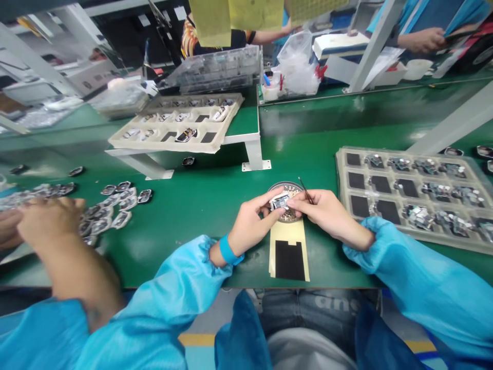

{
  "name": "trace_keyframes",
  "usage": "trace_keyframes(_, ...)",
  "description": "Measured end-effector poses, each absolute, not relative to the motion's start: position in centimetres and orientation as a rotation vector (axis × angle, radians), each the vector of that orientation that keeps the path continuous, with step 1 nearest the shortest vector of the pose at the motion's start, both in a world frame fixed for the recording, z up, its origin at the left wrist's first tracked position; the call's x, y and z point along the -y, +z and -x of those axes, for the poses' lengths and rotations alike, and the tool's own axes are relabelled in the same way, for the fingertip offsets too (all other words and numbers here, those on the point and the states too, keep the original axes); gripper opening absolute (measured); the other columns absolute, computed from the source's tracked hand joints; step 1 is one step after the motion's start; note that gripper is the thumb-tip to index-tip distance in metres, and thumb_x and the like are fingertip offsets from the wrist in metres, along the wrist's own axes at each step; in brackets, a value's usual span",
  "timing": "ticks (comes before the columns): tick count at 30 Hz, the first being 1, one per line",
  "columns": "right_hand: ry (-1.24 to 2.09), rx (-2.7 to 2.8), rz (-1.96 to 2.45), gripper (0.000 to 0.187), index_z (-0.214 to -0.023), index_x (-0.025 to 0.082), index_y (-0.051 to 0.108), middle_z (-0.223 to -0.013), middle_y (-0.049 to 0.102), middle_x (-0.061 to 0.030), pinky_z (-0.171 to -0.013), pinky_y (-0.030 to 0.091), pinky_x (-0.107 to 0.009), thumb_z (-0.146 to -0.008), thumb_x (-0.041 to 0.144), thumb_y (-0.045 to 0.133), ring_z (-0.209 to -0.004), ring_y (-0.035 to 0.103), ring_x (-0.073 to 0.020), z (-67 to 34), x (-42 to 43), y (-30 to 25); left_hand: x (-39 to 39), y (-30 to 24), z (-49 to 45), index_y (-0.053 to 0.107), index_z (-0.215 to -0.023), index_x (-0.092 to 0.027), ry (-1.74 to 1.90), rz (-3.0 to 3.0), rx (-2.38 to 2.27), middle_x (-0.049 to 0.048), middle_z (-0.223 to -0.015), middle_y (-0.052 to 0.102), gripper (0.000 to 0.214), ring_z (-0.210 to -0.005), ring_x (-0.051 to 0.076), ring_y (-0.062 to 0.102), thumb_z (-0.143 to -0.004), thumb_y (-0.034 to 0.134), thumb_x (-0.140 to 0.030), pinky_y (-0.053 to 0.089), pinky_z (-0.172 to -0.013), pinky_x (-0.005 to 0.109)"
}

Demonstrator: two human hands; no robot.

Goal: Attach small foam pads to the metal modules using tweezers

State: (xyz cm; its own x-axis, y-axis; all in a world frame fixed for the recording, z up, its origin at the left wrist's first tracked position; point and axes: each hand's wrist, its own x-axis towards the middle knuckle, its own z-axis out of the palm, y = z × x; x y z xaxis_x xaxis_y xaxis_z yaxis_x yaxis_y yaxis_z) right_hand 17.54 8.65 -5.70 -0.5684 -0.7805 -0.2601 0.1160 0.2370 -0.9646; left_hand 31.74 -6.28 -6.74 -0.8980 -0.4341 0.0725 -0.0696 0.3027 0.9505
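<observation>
My left hand point(250, 218), with a blue band at the wrist, pinches a small electronic assembly point(279, 202) with a silvery-white face. Thin dark tweezers point(305, 190) stick up from my right hand point(325, 211), whose thumb and fingertips also touch the right edge of the assembly. Both hands are over a round dish point(291, 220) of tiny metallic parts, which they partly cover. Below the dish lies a yellow backing sheet point(272, 246) bearing a black cut-out piece point(290, 260).
On the right lies a compartment tray point(341, 195) with several circuit assemblies. Another tray point(162, 144) rests on a raised stand point(252, 151). At left, a co-worker's hand point(52, 226) is beside a pile of small cased units point(102, 221). White posts point(379, 43) cross the far side.
</observation>
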Motion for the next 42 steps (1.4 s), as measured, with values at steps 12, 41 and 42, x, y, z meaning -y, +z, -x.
trace_keyframes(12,-1.597,-1.58,0.702,0.049,-0.099,0.017,0.064,-0.093,0.069,-0.0025,-0.081,0.057,-0.027,-0.067,0.041,0.091,-0.085,0.066,-0.0138,-18.0,-8.5,-6.4,6.1,-6.4,-31.5,0.071,-0.129,-0.017,-2.352,-0.383,1.748,0.0117,-0.125,0.073,0.054,-0.107,0.022,0.072,-0.079,0.086,-0.029,0.059,-0.095,0.031)
trace_keyframes(41,-1.605,-1.488,0.811,0.043,-0.102,0.018,0.076,-0.097,0.075,-0.0054,-0.081,0.059,-0.028,-0.076,0.052,0.084,-0.087,0.07,-0.0166,-17.7,-8.9,-6.8,5.8,-6.5,-31.4,0.077,-0.119,-0.018,-2.205,-0.335,1.76,0.0101,-0.112,0.069,0.044,-0.076,0.011,0.066,-0.078,0.087,-0.029,0.058,-0.068,0.022)
trace_keyframes(42,-1.603,-1.496,0.821,0.043,-0.101,0.018,0.076,-0.095,0.075,-0.0053,-0.08,0.058,-0.027,-0.076,0.052,0.084,-0.086,0.07,-0.0162,-17.7,-8.9,-6.8,5.8,-6.6,-31.3,0.077,-0.118,-0.018,-2.21,-0.319,1.752,0.0098,-0.112,0.068,0.042,-0.075,0.011,0.066,-0.078,0.086,-0.029,0.058,-0.067,0.022)
